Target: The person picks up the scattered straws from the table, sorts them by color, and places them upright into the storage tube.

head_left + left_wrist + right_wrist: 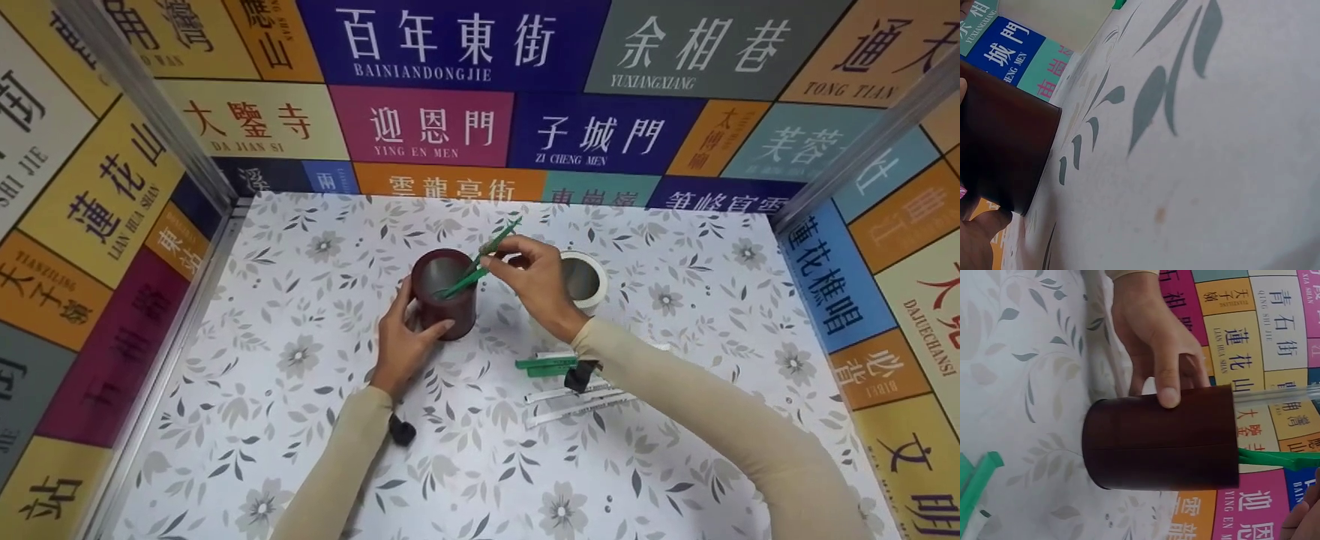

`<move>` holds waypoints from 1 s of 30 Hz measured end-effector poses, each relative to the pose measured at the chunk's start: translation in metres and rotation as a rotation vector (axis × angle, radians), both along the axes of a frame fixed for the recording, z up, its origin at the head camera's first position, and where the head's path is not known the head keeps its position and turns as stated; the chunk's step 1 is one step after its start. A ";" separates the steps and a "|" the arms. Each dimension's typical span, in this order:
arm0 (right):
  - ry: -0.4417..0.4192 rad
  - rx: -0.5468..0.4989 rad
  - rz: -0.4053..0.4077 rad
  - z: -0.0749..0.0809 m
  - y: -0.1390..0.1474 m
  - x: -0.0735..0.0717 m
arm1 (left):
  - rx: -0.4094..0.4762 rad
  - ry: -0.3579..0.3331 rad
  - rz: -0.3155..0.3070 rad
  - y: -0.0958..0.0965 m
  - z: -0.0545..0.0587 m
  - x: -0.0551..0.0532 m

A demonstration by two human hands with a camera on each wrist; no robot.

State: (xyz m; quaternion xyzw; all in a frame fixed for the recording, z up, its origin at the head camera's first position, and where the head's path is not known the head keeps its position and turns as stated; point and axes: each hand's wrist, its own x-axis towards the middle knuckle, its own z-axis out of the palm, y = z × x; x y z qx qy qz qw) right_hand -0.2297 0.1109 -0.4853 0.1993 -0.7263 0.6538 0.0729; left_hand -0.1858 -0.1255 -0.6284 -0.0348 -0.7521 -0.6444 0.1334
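A dark brown cylindrical cup (456, 319) stands upright on the table, its mouth facing up. My left hand (401, 345) grips its lower side, with the thumb (1168, 382) along the near wall and the fingers partly hidden behind it. Above the rim, my right hand (538, 279) pinches slender green sticks (504, 234) between thumb and fingertips. Their lower ends reach inside the cup's mouth. Whether they are wrapped, and what kind they are, I cannot tell. In the right wrist view, the green piece (1275, 458) pokes out past the cup's rim.
Just right of my right hand stands a white cup (602, 276), partly covered by it. Green sticks (547, 367) and thin white printed sticks (577, 405) lie under my right forearm. A flowered cloth (300, 450) covers the table; sign-printed walls (442, 124) enclose it.
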 end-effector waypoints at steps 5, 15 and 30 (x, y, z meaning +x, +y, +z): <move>-0.022 0.023 0.005 -0.006 0.004 0.006 | -0.041 -0.005 -0.010 0.000 -0.001 0.002; 0.129 0.048 0.019 -0.005 0.033 0.020 | -0.043 0.007 -0.002 -0.002 0.000 0.002; 0.250 0.315 0.092 -0.053 0.094 0.088 | -0.035 -0.008 -0.007 -0.002 0.001 0.002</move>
